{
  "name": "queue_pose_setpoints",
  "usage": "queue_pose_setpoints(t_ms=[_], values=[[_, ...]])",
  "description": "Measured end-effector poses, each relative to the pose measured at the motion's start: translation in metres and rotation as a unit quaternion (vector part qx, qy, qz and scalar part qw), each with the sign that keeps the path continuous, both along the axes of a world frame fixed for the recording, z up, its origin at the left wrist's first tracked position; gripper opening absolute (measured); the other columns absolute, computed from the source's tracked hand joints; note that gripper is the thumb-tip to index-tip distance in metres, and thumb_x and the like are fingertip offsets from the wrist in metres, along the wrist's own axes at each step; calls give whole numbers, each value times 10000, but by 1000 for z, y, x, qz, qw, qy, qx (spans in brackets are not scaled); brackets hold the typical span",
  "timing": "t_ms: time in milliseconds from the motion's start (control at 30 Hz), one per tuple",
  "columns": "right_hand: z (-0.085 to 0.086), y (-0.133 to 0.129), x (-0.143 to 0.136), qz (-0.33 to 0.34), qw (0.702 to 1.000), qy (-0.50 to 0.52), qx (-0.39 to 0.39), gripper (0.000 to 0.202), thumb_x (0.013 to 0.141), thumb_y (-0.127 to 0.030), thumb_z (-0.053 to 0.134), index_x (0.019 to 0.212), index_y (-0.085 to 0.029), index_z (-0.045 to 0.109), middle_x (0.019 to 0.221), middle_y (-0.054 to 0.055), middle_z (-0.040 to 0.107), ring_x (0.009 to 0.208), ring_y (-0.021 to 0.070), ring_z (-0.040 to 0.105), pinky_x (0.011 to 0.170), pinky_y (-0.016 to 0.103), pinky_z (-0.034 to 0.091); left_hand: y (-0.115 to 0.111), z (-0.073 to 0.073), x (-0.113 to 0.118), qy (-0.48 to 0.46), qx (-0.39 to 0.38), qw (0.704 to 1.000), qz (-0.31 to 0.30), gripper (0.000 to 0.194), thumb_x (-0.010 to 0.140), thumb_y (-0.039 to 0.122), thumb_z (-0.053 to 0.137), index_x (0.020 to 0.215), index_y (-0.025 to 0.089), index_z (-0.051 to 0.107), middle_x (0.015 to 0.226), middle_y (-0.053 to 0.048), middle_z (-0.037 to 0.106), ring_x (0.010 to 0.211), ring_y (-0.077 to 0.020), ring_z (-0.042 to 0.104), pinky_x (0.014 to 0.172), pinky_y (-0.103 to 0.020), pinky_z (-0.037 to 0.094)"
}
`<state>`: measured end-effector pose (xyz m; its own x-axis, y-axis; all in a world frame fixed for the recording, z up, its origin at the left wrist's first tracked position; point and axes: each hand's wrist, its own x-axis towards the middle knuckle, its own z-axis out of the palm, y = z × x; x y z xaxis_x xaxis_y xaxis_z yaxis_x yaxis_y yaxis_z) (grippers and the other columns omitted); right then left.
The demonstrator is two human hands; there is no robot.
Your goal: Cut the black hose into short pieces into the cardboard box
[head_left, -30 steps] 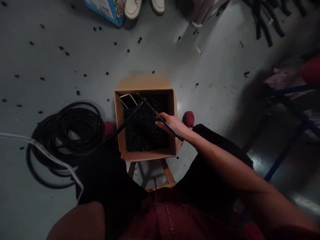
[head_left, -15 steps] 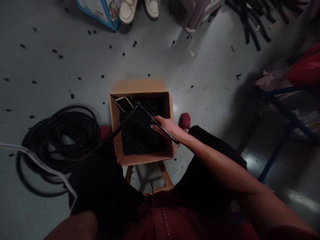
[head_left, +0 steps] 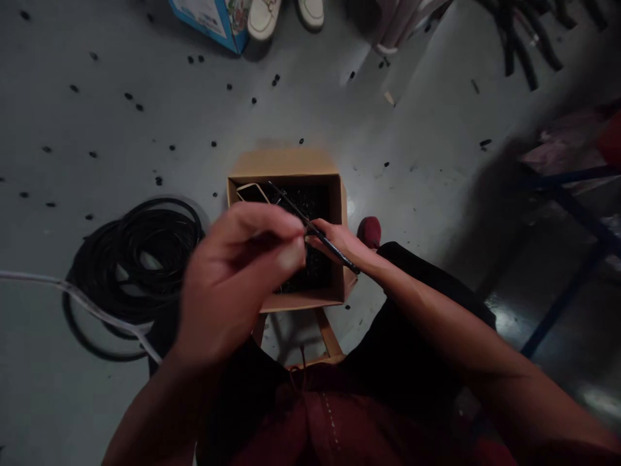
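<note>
My left hand (head_left: pixel 237 272) is raised close to the camera, thumb and forefinger pressed together, the other fingers curled. Whatever it may pinch, I cannot make out. Just beyond its fingertips, my right hand (head_left: pixel 334 239) is closed around a long, thin, dark tool (head_left: pixel 342 259) with a thicker black end, slanting over the box. The tool's kind is unclear. Under both hands stands an open cardboard box (head_left: pixel 281 162) with many small black pieces (head_left: pixel 315 200) inside. A dark, pale-rimmed rectangular thing (head_left: pixel 252 192) lies in its far left corner, partly hidden by my left hand.
A coil of black hose (head_left: pixel 140 252) lies left on the floor, near a pale cord (head_left: pixel 97 310). Small black bits are scattered about. Farther off are a blue carton (head_left: pixel 213 22), light shoes (head_left: pixel 264 18), a plastic stool (head_left: pixel 395 26), black tube lengths (head_left: pixel 524 45) and a blue frame (head_left: pixel 557 291).
My left hand has come up from the lower left to in front of the box. The black hose end seen over the box is no longer visible. My right hand still grips the tool.
</note>
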<state>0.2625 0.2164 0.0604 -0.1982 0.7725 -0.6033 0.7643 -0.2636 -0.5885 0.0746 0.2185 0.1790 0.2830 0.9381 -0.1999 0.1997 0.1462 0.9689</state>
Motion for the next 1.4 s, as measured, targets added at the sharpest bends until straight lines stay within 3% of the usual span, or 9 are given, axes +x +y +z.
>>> queue_pose_setpoints(t_ms=[100,200,300,400,567,700,867,1200,1400], values=[[-2,-1,1,-7,1000,2,12,290,935,-388,488,1100,-181,607,904,102,712,814,250,655,676,307,411,20,-35,5,61,5,996,58,102,938,310,527,980,249,597,965,-14,671,917,-145,649,818,-283,555],[-3,-2,1,-13,1000,7,22,327,932,-402,477,1125,-173,609,899,109,709,793,251,652,673,316,413,39,-66,0,152,14,985,80,225,963,341,460,1123,242,584,1063,-49,666,1034,-155,637,859,-264,542],[-1,-2,1,-16,999,6,28,362,921,-401,480,1170,-169,604,944,120,713,815,258,658,691,323,424,50,-86,-11,183,43,977,96,330,952,327,477,1257,226,555,1200,-81,654,1166,-179,603,980,-306,505],[0,-2,1,-22,999,-1,31,364,911,-403,490,1180,-188,609,948,112,719,806,256,661,689,320,425,56,-96,-20,226,30,973,39,396,940,304,484,1304,172,565,1328,-126,621,1266,-214,558,1080,-368,438],[-2,-5,2,-21,999,2,50,365,916,-400,483,1184,-190,616,949,114,723,842,265,668,691,315,420,59,-98,-19,256,-51,962,-86,425,960,318,419,1276,114,616,1243,-139,681,1117,-205,645,1012,-364,480],[-4,-9,2,-23,998,7,58,362,911,-406,495,1177,-196,622,933,105,724,827,259,670,687,312,423,57,-97,-16,235,-78,964,-96,422,945,313,451,1276,111,617,1037,-104,729,835,-148,666,812,-287,519],[-1,-11,3,-27,996,49,62,359,907,-388,505,1187,-192,614,910,87,720,761,223,663,673,302,444,57,-97,-19,249,-16,963,-105,357,953,323,433,1112,142,696,865,-50,712,738,-125,612,699,-236,472],[-6,-14,5,-29,988,140,53,408,910,-423,527,1252,-201,539,1047,101,695,923,267,654,803,394,506,62,-81,-19,278,-29,942,-186,436,956,298,411,1263,100,650,910,-77,726,795,-150,644,794,-275,501],[-6,-12,3,-49,989,134,40,381,900,-419,536,1214,-204,554,1083,115,682,939,273,641,833,418,498,62,-84,-17,285,-8,936,-205,409,967,278,404,1249,120,656,921,-71,732,806,-147,647,816,-270,500]])
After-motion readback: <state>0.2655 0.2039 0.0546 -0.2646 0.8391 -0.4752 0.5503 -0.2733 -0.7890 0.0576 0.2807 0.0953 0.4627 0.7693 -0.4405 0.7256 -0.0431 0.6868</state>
